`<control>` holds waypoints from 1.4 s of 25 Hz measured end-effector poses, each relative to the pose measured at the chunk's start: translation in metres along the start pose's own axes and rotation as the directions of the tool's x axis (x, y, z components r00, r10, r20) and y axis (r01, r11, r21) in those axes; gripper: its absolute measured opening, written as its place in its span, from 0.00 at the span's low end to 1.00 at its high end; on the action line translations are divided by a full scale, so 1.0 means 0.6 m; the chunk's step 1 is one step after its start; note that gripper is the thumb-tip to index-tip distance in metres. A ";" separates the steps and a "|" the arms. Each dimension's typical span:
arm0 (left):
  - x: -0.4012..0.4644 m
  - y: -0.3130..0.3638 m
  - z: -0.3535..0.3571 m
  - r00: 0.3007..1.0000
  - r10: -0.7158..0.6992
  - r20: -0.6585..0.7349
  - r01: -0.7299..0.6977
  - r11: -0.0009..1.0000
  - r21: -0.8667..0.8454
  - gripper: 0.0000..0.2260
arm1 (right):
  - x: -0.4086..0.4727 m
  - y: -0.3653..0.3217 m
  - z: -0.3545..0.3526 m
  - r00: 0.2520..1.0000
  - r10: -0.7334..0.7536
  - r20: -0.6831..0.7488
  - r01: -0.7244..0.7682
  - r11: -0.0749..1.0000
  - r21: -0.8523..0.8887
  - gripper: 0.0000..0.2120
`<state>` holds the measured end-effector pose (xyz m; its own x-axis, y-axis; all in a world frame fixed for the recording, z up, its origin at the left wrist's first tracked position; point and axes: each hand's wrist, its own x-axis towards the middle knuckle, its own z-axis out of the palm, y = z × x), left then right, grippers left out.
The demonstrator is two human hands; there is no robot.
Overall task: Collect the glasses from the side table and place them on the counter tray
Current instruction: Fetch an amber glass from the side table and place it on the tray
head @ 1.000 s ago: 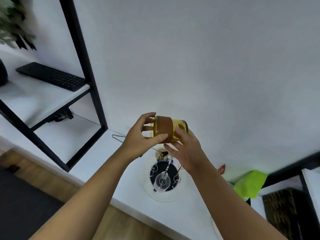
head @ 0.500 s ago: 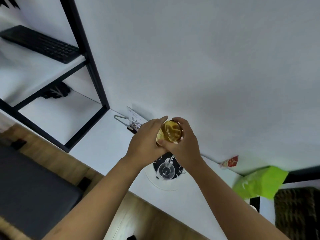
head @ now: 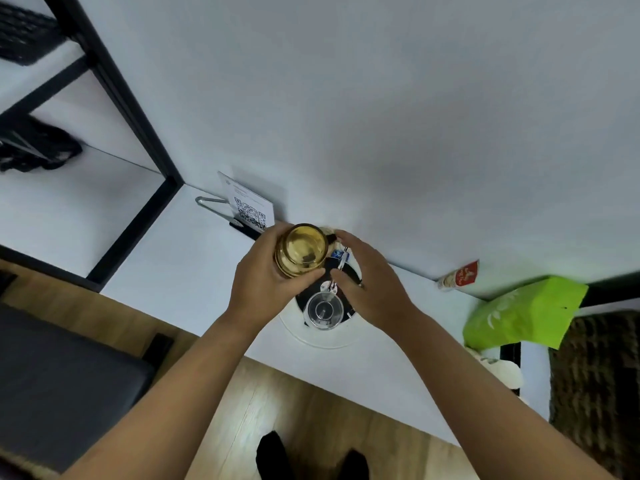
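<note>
Now upright over tray [head: 313,337]: amber glass [head: 300,250], left hand [head: 265,282] grip clasping it, right hand [head: 372,289] released since a second ago, placement imminent.

I am in what looks like an office or guest lounge: a white counter [head: 194,271] against a plain wall, a black-framed shelf [head: 114,84] holding a keyboard [head: 20,36], a QR-code card [head: 247,206], wood flooring [head: 311,410].
</note>
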<state>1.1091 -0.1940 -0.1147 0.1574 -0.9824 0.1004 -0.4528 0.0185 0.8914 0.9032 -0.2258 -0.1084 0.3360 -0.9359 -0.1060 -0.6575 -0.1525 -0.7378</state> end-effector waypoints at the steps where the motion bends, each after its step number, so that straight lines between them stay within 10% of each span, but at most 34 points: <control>1: -0.001 -0.011 0.008 1.000 -0.005 -0.004 0.005 1.000 -0.030 0.33 | -0.004 0.016 0.005 1.000 0.022 -0.008 -0.022 0.999 -0.050 0.31; 13: -0.018 -0.136 0.070 0.996 -0.068 0.055 0.073 0.994 -0.087 0.36 | -0.035 0.124 0.101 0.998 -0.065 0.020 0.068 0.900 -0.431 0.44; 35: -0.015 -0.254 0.122 0.970 -0.096 0.222 0.121 0.987 -0.104 0.33 | -0.032 0.163 0.124 0.973 -0.208 0.099 0.224 0.762 -0.607 0.32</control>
<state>1.1128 -0.2013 -0.2839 0.0012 -0.9963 -0.0863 -0.3363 -0.0817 0.9382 0.8823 -0.1992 -0.2281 0.5301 -0.8478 -0.0156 -0.8353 -0.5189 -0.1815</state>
